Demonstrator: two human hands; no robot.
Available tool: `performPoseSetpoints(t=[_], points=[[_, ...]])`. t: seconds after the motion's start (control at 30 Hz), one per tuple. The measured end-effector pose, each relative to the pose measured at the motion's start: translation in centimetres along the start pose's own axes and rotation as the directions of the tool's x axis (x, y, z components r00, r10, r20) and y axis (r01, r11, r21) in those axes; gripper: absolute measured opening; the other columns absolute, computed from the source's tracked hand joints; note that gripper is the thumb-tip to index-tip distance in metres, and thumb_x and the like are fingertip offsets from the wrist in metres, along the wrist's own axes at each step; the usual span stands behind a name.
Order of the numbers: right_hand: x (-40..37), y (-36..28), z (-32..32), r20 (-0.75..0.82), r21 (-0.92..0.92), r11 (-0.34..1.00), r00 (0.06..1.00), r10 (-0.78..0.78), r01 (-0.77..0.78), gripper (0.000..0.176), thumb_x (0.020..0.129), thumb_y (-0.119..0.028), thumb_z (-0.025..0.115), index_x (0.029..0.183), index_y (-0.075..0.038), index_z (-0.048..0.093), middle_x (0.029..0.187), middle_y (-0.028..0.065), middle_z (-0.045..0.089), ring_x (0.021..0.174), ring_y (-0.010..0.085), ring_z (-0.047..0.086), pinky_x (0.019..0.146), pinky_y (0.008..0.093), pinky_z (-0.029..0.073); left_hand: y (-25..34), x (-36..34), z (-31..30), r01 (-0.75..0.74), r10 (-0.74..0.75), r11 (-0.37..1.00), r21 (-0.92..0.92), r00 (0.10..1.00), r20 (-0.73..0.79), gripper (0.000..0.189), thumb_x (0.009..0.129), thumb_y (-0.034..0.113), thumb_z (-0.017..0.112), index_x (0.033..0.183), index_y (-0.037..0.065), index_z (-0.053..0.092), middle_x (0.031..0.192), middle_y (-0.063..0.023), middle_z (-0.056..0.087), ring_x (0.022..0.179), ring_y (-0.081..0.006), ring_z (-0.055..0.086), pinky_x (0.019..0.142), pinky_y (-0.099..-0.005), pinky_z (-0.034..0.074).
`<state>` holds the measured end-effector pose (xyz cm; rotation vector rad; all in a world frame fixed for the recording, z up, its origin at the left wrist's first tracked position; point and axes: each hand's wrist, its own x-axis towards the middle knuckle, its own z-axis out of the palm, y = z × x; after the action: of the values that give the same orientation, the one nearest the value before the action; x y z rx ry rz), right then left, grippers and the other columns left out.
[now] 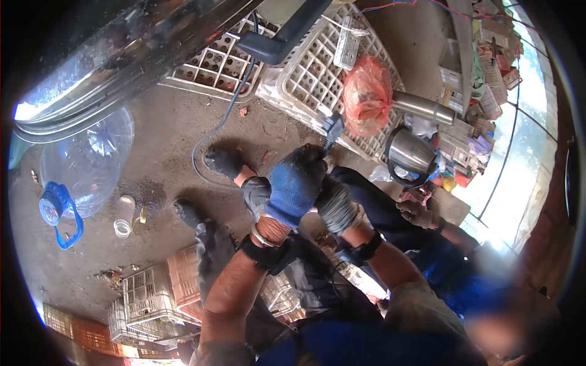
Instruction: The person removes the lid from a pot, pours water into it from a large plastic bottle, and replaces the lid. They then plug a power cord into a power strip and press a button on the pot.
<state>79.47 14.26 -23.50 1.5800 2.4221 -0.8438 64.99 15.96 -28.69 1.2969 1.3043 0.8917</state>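
Observation:
My left hand (pixel 295 186), in a blue and dark work glove, is closed at the middle of the view. A black power plug (pixel 332 126) sticks up from its fingertips, prongs upward, on a short visible length of cord. Pressed close behind it, my right hand (pixel 336 206) in a grey glove looks curled; the left glove hides most of its fingers, and its grip cannot be made out. A grey cable (pixel 195 146) loops over the floor towards my feet. Above the plug, a white power strip (pixel 347 50) lies on a plastic crate (pixel 311 58).
On the crate sit a red plastic bag (pixel 367 97) and a metal flask (pixel 424 107). A steel kettle (pixel 412 155) stands nearby. Another person's gloved hand (pixel 416 215) is at right. A large clear bottle (pixel 91 155) and a small jar (pixel 124 215) are on the floor.

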Motion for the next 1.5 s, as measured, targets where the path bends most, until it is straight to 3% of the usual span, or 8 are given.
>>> performPoseSetpoints(t=[0.03,0.1,0.17,0.6,0.8,1.1,1.17,1.5], points=[[0.4,1.0,-0.9,0.081,-0.284,0.929,0.972,-0.222,0.236,0.029,0.082,-0.016,0.073,0.105,-0.004,0.059,0.099,0.0068,0.064,0.093,0.0204,0.065,0.074,0.0306,0.055,-0.2,-0.1,-0.1,0.0,0.0,1.0,0.005,1.0,0.005,0.02,0.076,0.006,0.065,0.095,0.004,0.069,0.099,-0.0137,0.068,0.091,-0.0299,0.066,0.079,-0.0378,0.054],[0.2,3.0,-0.9,0.065,0.684,0.639,0.902,0.426,-0.351,0.038,0.083,-0.019,0.073,0.114,-0.002,0.059,0.103,0.0073,0.065,0.093,0.0197,0.068,0.064,0.0278,0.057,-0.5,-0.4,-0.3,-0.012,0.014,0.999,0.038,0.998,-0.054,0.017,0.08,0.005,0.063,0.095,0.005,0.069,0.097,-0.0127,0.068,0.088,-0.0304,0.066,0.076,-0.0385,0.054],[3.7,1.4,-4.6,0.295,0.871,0.154,0.747,0.596,-0.466,0.046,0.084,-0.021,0.074,0.122,0.0,0.057,0.108,0.01,0.064,0.089,0.0192,0.069,0.056,0.0242,0.056,0.0,-0.5,-1.0,-0.001,0.004,0.998,0.06,0.999,-0.054,0.016,0.081,0.005,0.063,0.095,0.005,0.069,0.097,-0.0124,0.069,0.086,-0.0306,0.066,0.074,-0.0387,0.054],[6.6,2.6,-6.2,0.143,0.953,0.096,0.703,0.697,-0.288,0.026,0.083,-0.021,0.077,0.101,-0.005,0.067,0.072,0.0018,0.066,0.053,0.0106,0.06,0.042,0.0226,0.044,0.7,2.2,2.6,-0.03,0.032,0.996,0.08,0.999,-0.025,0.032,0.078,0.002,0.065,0.11,0.005,0.069,0.097,-0.0131,0.07,0.087,-0.0305,0.068,0.074,-0.0368,0.056],[13.0,10.8,-7.8,0.044,0.916,0.188,0.554,0.831,-0.354,0.028,0.08,-0.016,0.079,0.104,-0.007,0.069,0.08,0.0055,0.07,0.056,0.0143,0.064,0.042,0.0274,0.047,0.6,1.0,0.7,0.141,-0.124,0.97,0.198,0.988,-0.096,0.047,0.081,0.013,0.068,0.127,0.006,0.062,0.108,-0.0183,0.069,0.096,-0.0329,0.068,0.08,-0.0382,0.055],[18.7,16.8,-6.3,-0.289,0.179,0.913,0.868,0.404,-0.366,0.026,0.09,-0.032,0.063,0.09,-0.007,0.071,0.078,0.0105,0.071,0.069,0.0211,0.067,0.066,0.0325,0.052,-3.6,-7.0,-1.0,0.353,-0.35,0.919,0.177,0.936,-0.049,0.038,0.085,0.015,0.069,0.121,0.004,0.066,0.112,-0.0181,0.069,0.104,-0.0316,0.067,0.085,-0.0354,0.055],[19.3,18.2,-5.2,-0.174,0.445,0.799,0.836,0.521,-0.405,0.028,0.09,-0.035,0.062,0.09,-0.009,0.072,0.079,0.0097,0.071,0.073,0.0233,0.068,0.068,0.033,0.052,-3.9,-7.7,-1.3,0.379,-0.385,0.896,0.231,0.923,-0.017,0.038,0.084,0.014,0.071,0.119,0.002,0.066,0.112,-0.0185,0.069,0.104,-0.0311,0.068,0.086,-0.0352,0.054],[19.1,20.0,-5.0,-0.277,-0.29,0.904,0.932,0.235,-0.314,0.029,0.088,-0.033,0.062,0.099,-0.008,0.072,0.093,0.0119,0.072,0.085,0.0286,0.069,0.079,0.036,0.053,-4.5,-7.9,-1.1,0.476,-0.478,0.86,0.186,0.878,-0.033,0.036,0.085,0.017,0.071,0.117,0.001,0.067,0.11,-0.0184,0.07,0.102,-0.0288,0.069,0.087,-0.0347,0.054]])
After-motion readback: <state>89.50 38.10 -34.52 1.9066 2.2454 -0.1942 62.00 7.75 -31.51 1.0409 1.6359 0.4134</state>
